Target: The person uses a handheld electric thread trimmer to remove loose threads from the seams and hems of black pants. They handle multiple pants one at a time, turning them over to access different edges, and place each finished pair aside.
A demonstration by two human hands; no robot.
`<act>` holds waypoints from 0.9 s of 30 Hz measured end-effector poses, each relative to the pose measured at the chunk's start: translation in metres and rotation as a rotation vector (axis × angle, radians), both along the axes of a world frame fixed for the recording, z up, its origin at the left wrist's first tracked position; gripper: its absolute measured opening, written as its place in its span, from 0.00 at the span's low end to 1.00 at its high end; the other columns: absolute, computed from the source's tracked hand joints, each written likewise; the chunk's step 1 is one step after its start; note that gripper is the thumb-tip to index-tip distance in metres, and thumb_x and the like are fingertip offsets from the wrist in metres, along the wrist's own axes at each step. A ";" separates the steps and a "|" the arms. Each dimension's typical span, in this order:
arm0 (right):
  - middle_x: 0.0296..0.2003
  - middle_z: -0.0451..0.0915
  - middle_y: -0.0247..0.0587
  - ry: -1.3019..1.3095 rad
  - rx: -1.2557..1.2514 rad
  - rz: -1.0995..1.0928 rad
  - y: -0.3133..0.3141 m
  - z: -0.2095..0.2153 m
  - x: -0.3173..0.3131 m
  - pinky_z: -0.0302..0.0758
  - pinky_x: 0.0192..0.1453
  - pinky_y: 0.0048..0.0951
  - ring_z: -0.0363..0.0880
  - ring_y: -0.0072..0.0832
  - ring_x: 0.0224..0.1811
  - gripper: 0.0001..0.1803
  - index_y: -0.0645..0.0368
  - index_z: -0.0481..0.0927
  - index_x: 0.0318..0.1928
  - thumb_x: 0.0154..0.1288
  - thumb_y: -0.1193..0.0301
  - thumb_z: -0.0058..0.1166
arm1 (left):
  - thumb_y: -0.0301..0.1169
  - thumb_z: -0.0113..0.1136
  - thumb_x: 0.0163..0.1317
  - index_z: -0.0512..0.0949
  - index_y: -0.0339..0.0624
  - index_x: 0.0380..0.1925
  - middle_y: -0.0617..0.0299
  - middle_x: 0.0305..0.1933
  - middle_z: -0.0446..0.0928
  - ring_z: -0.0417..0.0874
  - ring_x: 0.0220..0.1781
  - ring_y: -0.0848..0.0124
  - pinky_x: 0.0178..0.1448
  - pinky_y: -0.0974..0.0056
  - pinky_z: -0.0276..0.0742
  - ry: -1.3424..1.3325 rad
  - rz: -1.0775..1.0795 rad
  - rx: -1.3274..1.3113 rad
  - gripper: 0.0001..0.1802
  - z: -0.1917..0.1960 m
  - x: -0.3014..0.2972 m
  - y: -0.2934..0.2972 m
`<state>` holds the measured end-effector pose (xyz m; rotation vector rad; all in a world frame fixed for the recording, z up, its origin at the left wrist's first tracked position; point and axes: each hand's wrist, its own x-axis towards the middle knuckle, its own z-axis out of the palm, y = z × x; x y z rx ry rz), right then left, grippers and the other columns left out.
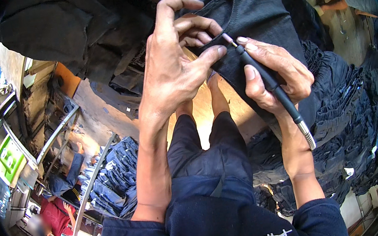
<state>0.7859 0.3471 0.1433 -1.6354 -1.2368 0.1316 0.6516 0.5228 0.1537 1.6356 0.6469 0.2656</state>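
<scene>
In my right hand (277,71) is a slim black pen-shaped handpiece (266,76). It has a thin metal tip at its upper end and a coiled metal sleeve at its lower end. My left hand (177,58) is raised on the other side, fingers bent and thumb apart from them. One of its fingertips meets or nearly meets the handpiece's tip; exact contact is unclear. I see nothing held in that hand. Behind both hands hang black trousers (255,3) with a gathered waistband and a curved pocket seam.
Heaped dark garments (351,98) lie at the right, and dark cloth (56,35) spreads across the upper left. Beyond a metal rail (89,187) is a pile of blue-grey garments (115,174). A person in a red shirt (57,216) is at the lower left.
</scene>
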 end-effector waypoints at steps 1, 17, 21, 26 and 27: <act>0.44 0.93 0.64 0.009 0.007 -0.002 0.000 0.000 0.000 0.92 0.59 0.41 0.96 0.51 0.50 0.15 0.74 0.89 0.49 0.62 0.79 0.67 | 0.16 0.82 0.57 0.66 0.38 0.68 0.53 0.51 0.88 0.87 0.49 0.73 0.58 0.68 0.84 -0.004 -0.001 -0.003 0.43 0.000 0.000 0.000; 0.44 0.93 0.63 0.055 0.033 -0.077 0.000 -0.004 0.001 0.92 0.56 0.40 0.97 0.47 0.47 0.14 0.73 0.88 0.50 0.65 0.79 0.68 | 0.18 0.83 0.59 0.62 0.42 0.69 0.50 0.58 0.89 0.85 0.50 0.75 0.62 0.69 0.82 -0.020 0.038 -0.093 0.44 -0.001 0.000 -0.005; 0.44 0.93 0.62 0.070 0.032 -0.087 -0.001 -0.004 0.002 0.92 0.55 0.39 0.96 0.46 0.47 0.15 0.73 0.88 0.51 0.65 0.80 0.68 | 0.18 0.82 0.59 0.62 0.43 0.68 0.50 0.59 0.89 0.84 0.49 0.76 0.61 0.69 0.81 -0.043 0.047 -0.125 0.44 -0.002 0.000 -0.007; 0.45 0.93 0.62 0.068 0.050 -0.100 -0.001 -0.006 0.002 0.92 0.54 0.38 0.96 0.45 0.47 0.17 0.73 0.87 0.53 0.64 0.81 0.68 | 0.18 0.82 0.60 0.62 0.44 0.68 0.50 0.60 0.89 0.83 0.48 0.77 0.61 0.69 0.81 -0.056 0.058 -0.155 0.43 -0.004 0.001 -0.008; 0.45 0.93 0.62 0.065 0.047 -0.103 -0.001 -0.006 0.003 0.92 0.54 0.38 0.96 0.45 0.47 0.17 0.73 0.87 0.53 0.64 0.80 0.68 | 0.18 0.82 0.60 0.62 0.44 0.68 0.49 0.60 0.89 0.83 0.48 0.77 0.61 0.69 0.80 -0.060 0.058 -0.159 0.43 -0.005 0.001 -0.008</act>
